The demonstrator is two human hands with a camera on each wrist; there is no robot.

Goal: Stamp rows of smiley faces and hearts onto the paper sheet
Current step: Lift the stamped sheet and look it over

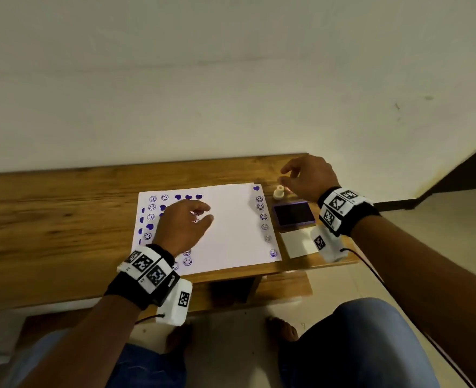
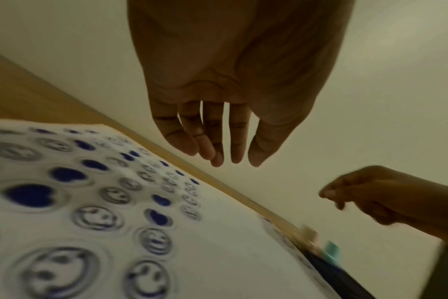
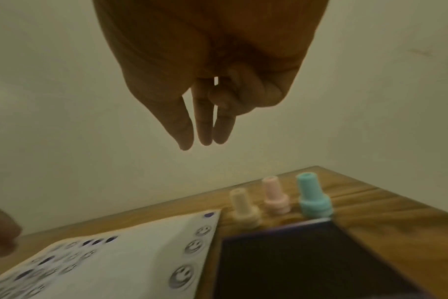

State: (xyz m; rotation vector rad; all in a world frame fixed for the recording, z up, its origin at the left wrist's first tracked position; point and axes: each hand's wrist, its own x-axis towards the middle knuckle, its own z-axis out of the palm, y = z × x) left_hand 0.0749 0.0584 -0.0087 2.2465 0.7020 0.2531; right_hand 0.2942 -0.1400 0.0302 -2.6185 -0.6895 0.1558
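Note:
A white paper sheet [image 1: 231, 225] lies on the wooden table [image 1: 63, 214], printed with blue smiley faces and hearts at its left part and down its right edge. My left hand [image 1: 186, 222] hovers over the sheet's left half, fingers relaxed and empty [image 2: 218, 141]. My right hand [image 1: 307, 177] hangs above three small stamps, holding nothing [image 3: 202, 125]. The stamps stand upright beyond the ink pad: cream [image 3: 243, 206], pink [image 3: 274, 198], teal [image 3: 312, 198]. The open purple ink pad [image 1: 294, 214] sits right of the sheet.
The ink pad's white lid [image 1: 298, 242] lies in front of the pad near the table's front edge. A pale wall [image 1: 231, 79] rises right behind the table. My knees and bare feet are below the front edge.

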